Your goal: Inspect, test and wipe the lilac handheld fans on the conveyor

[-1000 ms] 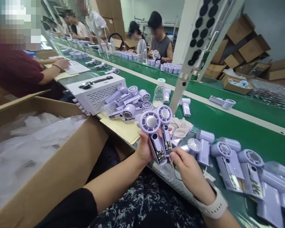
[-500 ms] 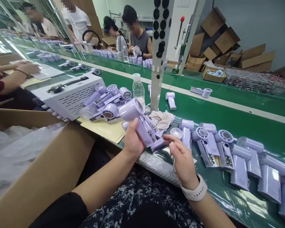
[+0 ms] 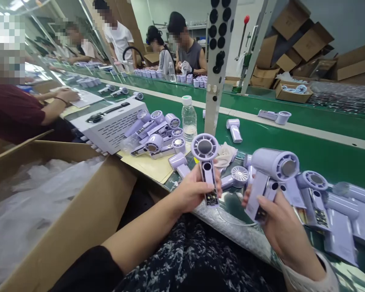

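Note:
A lilac handheld fan (image 3: 205, 147) stands upright in my left hand (image 3: 192, 190), its round grille facing me and its handle open on dark inner parts. My right hand (image 3: 281, 221) is closed around the handle of another lilac handheld fan (image 3: 270, 163), whose head points right. Between and behind the hands lie a fan with a spoked white face (image 3: 239, 174) and a crumpled pale cloth (image 3: 225, 155). Several more fans (image 3: 342, 231) lie in a row at the right, partly behind my right hand. Another pile of fans (image 3: 154, 142) is on yellow paper to the left.
A clear bottle (image 3: 189, 121) stands near a metal post (image 3: 215, 81). Left are a white slotted box (image 3: 115, 125) and a carton (image 3: 76, 227) with plastic bags. Bubble wrap (image 3: 234, 233) lines the bench edge. Co-workers sit across the green belt (image 3: 255, 134) and at the left.
My right hand, earlier without a fan, now grips one from the right-hand row. The fan in my left hand has turned its grille toward me. The view has shifted left.

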Demonstrator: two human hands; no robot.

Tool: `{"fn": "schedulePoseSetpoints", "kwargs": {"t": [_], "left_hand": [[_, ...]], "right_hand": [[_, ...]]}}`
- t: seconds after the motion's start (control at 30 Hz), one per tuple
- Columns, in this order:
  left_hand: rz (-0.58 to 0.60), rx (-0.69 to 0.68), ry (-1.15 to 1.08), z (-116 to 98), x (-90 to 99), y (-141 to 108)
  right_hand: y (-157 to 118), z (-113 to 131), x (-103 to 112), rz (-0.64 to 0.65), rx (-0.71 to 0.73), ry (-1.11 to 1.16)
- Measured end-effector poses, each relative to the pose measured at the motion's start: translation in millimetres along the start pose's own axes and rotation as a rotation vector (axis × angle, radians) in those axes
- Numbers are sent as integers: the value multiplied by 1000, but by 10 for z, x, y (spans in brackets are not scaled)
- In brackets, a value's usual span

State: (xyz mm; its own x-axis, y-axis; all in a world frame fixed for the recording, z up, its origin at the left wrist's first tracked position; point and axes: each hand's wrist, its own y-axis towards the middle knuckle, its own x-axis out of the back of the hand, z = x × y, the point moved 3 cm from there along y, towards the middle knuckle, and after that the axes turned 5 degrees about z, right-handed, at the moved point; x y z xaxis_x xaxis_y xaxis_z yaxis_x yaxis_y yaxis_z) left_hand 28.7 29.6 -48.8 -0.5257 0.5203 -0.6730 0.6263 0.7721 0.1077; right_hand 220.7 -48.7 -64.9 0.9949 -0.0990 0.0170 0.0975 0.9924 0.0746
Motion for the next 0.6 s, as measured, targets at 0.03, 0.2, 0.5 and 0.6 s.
{"fn": "schedulePoseSetpoints", "kwargs": {"t": [0.03,0.2,0.5,0.6], "left_hand": [[38,-8,-8,13,-35,-4],[117,-11,5,1,-125,-13],[104,-16,78,31,-80,-48],[136,5,84,40,-87,-36]], "right_hand": [[-39,-3,-12,-1,-39,73],[-129,92,-69,-25,-171,174],[-101,62,-133,-61,-208,272],[-118,27,-148,-80,-224,309]]}}
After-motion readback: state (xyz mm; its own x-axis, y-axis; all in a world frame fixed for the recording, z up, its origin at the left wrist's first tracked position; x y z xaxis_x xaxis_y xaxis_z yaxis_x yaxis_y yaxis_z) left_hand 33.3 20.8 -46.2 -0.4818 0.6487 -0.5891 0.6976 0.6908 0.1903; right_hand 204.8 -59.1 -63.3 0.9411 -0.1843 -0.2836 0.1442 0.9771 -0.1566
